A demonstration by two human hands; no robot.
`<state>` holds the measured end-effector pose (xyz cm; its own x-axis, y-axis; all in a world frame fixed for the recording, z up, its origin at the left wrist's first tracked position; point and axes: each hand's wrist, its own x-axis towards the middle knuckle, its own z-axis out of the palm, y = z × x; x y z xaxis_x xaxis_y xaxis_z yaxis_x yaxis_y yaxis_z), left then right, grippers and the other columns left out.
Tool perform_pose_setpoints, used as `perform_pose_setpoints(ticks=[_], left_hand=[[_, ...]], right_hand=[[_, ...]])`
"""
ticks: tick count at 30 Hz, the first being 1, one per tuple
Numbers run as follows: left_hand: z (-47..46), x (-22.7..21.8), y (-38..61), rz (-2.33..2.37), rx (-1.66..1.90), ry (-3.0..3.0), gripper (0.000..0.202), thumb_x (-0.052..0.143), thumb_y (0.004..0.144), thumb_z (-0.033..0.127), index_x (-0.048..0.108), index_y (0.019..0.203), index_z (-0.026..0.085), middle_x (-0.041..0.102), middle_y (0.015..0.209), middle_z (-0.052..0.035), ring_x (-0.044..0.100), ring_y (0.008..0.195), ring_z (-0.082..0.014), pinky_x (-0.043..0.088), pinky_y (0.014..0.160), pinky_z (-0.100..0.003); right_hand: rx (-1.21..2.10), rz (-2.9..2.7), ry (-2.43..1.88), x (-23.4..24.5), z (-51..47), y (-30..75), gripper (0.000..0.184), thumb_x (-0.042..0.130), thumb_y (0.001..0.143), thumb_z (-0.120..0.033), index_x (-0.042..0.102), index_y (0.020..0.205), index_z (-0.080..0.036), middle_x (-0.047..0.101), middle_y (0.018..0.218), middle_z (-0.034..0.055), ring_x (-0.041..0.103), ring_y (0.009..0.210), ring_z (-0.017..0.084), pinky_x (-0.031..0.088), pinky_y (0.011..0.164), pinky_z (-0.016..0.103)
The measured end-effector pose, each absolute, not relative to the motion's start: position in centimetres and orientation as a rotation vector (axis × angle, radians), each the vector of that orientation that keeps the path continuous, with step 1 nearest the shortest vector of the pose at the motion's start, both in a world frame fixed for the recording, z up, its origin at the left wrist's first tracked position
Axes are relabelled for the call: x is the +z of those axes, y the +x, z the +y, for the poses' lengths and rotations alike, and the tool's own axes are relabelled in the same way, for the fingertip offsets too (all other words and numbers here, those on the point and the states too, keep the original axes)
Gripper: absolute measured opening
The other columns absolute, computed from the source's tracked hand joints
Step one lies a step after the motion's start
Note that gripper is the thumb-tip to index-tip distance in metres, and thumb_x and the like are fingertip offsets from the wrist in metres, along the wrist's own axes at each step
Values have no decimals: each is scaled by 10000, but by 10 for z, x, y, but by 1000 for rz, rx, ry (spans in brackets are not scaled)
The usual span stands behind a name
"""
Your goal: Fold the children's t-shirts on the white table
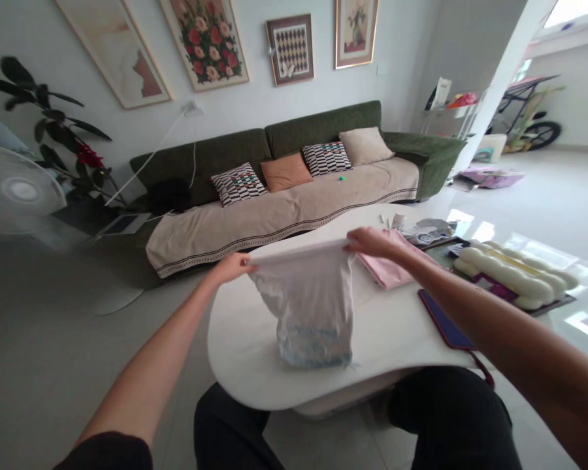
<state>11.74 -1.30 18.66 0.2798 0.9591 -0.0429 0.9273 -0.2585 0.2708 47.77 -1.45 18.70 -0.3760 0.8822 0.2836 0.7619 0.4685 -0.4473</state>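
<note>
A pale grey-white garment [313,294] with a bluish pattern along its lower end is stretched between my hands. My left hand [235,266] pinches its far left corner, while the fingers of my right hand [367,241] are closed on the far right corner. Its upper edge is held up off the white table [245,333], and the near end rests on the tabletop. Whether it is a shirt or something else, I cannot tell. Just right of it lies a folded pink cloth [392,274], partly behind my right forearm.
A dark blue tablet-like case [445,320] lies on the table's right side. Beyond it are a cream bubble-shaped object [514,271] and a crumpled plastic bag [428,230]. A green sofa [318,121] with cushions stands behind the table. A fan [19,189] is at left.
</note>
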Motion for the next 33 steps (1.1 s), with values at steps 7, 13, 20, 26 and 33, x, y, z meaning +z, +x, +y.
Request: perform_pose_setpoints(ticks=[7,13,20,26,33], left_hand=[[-14,313,103,1708,1238,2834,298,525,790,368,534,710,81,550,946,-49,487,929,-152,324,834,-293],[-34,216,118,1675,844,2626,112,502,770,250,529,740,146,556,787,-1,505,758,-119,368,704,-217],[-123,39,124,1638,205,2374,72,477,680,122,490,640,181,494,709,11,480,700,-125,335,619,-204],[-183,-40,139,1711,188,2173,313,432,631,56,566,872,202,548,882,-24,496,889,-168,371,764,-240],[-198,-38,132,1685,278,1992,497,371,624,14,596,1001,248,548,955,-21,522,931,-146,381,837,-230]], right_hand=[[-572,-1972,-951,277,24,496,226,434,853,-318,557,862,-128,424,1261,101,370,1163,244,341,897,408],[-567,-2190,-948,180,-18,493,112,436,826,-171,542,858,-153,564,1063,95,372,1155,236,327,911,438],[-173,-2465,-1176,-2,-105,500,169,415,786,-107,559,806,-192,569,761,59,503,733,191,397,748,355],[16,-2382,-1376,-92,-158,509,400,374,697,17,548,975,-211,576,900,80,525,811,205,434,693,323],[128,-2339,-1392,-92,-159,520,323,392,779,-77,575,982,-249,584,865,70,532,812,210,431,744,356]])
